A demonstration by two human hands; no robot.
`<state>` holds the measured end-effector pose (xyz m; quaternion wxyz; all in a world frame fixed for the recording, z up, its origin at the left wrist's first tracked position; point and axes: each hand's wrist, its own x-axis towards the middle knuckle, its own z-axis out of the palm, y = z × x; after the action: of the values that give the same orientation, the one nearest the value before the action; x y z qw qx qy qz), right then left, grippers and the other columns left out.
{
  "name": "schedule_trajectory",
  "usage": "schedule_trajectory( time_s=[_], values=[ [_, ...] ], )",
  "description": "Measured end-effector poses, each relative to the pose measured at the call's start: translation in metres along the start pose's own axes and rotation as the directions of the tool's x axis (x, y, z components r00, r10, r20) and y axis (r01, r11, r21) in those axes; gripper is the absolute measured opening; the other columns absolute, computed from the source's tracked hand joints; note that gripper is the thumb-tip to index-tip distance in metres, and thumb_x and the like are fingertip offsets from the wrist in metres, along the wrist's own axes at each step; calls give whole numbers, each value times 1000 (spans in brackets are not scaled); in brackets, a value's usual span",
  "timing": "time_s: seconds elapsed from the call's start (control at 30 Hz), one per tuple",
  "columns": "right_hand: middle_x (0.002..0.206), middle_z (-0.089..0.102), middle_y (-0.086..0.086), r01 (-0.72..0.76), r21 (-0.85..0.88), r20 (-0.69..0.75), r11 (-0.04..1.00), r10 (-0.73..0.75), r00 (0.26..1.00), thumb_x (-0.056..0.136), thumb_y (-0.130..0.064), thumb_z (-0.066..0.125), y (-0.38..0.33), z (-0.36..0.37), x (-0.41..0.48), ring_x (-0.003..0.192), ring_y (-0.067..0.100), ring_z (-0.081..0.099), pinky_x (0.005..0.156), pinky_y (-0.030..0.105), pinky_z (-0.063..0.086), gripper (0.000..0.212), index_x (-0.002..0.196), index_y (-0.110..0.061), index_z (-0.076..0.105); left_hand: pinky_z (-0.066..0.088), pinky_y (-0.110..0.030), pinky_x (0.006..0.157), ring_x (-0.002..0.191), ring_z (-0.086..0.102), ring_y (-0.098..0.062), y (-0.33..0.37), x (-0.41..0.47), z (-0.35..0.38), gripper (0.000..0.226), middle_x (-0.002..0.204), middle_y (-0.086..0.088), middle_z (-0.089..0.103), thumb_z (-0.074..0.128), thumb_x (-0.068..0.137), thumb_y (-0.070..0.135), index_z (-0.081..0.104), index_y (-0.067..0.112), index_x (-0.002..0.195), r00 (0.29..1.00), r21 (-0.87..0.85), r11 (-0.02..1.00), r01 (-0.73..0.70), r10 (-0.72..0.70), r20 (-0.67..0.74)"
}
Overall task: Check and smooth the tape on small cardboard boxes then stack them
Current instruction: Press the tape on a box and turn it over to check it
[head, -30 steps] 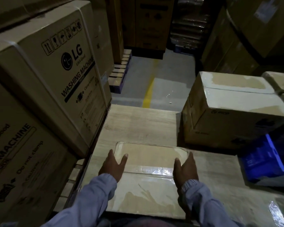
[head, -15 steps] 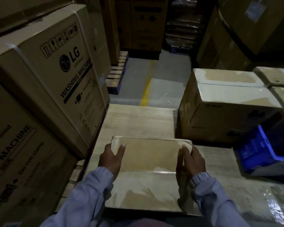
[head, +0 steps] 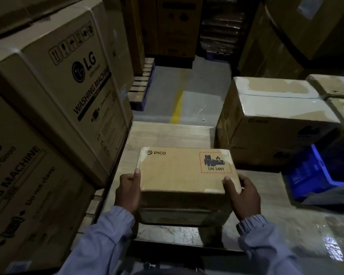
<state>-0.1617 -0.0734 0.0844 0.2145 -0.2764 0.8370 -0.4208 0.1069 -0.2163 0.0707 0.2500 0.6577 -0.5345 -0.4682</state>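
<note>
Wooden table (head: 167, 135); large taped carton (head: 270, 124), blue crate (head: 314, 175) atop.

Small PICO box (head: 184, 171) gripped at both ends — left hand (head: 128, 192), right hand (head: 241, 194) — above the wooden surface (head: 167, 135); UN 3481 label faces up.

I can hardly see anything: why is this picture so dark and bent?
Head view: dim light, corners in shadow; glare on the shiny surface at lower right; wide lens bows the washing machine cartons; the small box is sharp.

Dim warehouse: grey concrete floor (head: 203, 92) with a yellow line (head: 176, 108), washing-machine cartons (head: 54, 90) left, blue crate (head: 314, 175) right.
</note>
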Motion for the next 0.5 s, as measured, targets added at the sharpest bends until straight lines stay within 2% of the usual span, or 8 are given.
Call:
schedule_trajectory(
  time_s=[0.1,0.2,0.27,0.37,0.43,0.5],
  values=[
    [118,58,14,-25,-72,-6,997,24,1000,83,-53,65,18,2,-13,96,18,49,82,32,41,58,124,-12,56,46,-35,77,85,57,-25,-11,-15,2,41,96,-10,60,45,96,51,46,11,108,1000,61,998,-2,3,-16],
    [119,55,16,-24,-97,-4,995,24,1000,85,-38,69,29,2,-23,97,19,48,82,31,40,51,125,-11,55,48,-36,78,88,58,-28,-23,-24,3,40,98,-9,60,52,93,48,43,13,108,1000,124,992,-26,28,-10],
    [120,54,15,-11,-111,-3,994,11,1000,85,-37,69,31,2,-25,100,21,51,83,31,41,51,126,-11,53,47,-34,77,92,58,-29,-24,-26,3,40,103,-11,61,55,92,48,43,14,109,999,156,987,-45,48,-18],
    [124,52,18,80,-201,-15,976,-85,996,86,-31,68,27,7,-24,110,25,48,88,32,39,53,129,-8,49,46,-33,83,106,56,-29,-21,-27,6,47,122,-14,56,59,92,38,41,11,127,990,229,965,-127,137,-24],
    [129,49,24,223,-393,-46,892,-261,964,84,-26,68,20,12,-24,116,35,47,94,42,41,56,131,-4,47,44,-39,97,123,47,-30,-19,-25,8,58,141,-15,44,57,94,31,34,8,143,945,366,885,-288,324,-41],
    [136,45,27,384,-521,4,762,-448,894,81,-29,64,9,19,-24,121,40,45,99,50,39,62,133,0,47,35,-42,110,137,35,-30,-17,-19,8,63,152,-14,33,49,94,35,33,6,147,841,549,683,-481,536,70]
  ],
)
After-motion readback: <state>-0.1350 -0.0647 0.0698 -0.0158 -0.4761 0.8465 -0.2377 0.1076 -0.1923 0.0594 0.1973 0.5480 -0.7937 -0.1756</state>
